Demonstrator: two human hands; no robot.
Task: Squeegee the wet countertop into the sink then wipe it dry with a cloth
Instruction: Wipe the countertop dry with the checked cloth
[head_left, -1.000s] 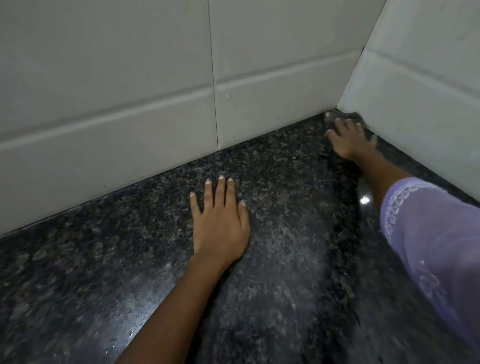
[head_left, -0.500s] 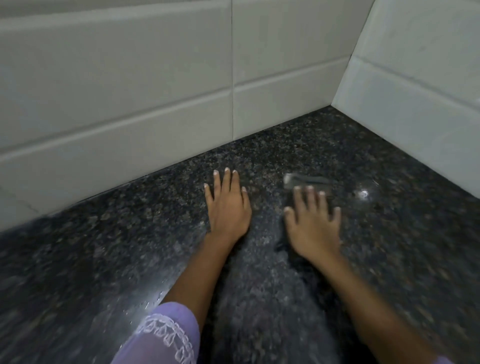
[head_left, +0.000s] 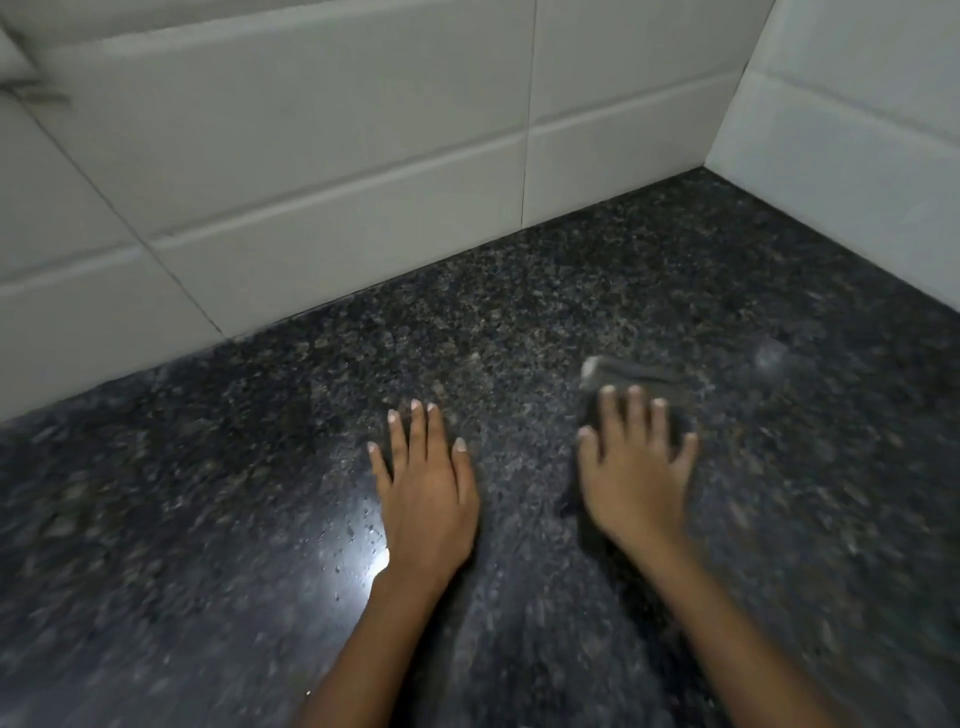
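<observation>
Where it lay flat on the speckled black granite countertop (head_left: 571, 291), at about three o'clock from centre, the one grey cloth (head_left: 636, 379) looked soft, folded and blurred. The right hand (head_left: 636, 478) pressed it with straight, spread fingers. At nine o'clock from that, well apart, the left hand (head_left: 426, 493) rested palm-down, fingers straight, beside water beads. Two glossy white tiled walls (head_left: 322, 156) met at one o'clock.

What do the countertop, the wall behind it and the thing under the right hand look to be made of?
Countertop: likely polished granite, dark and speckled, with a glare spot and droplets.
Wall: probably glazed ceramic tile, pale and smooth with thin grout lines.
Cloth under the right hand: a soft grey fabric, too blurred to say more.
</observation>
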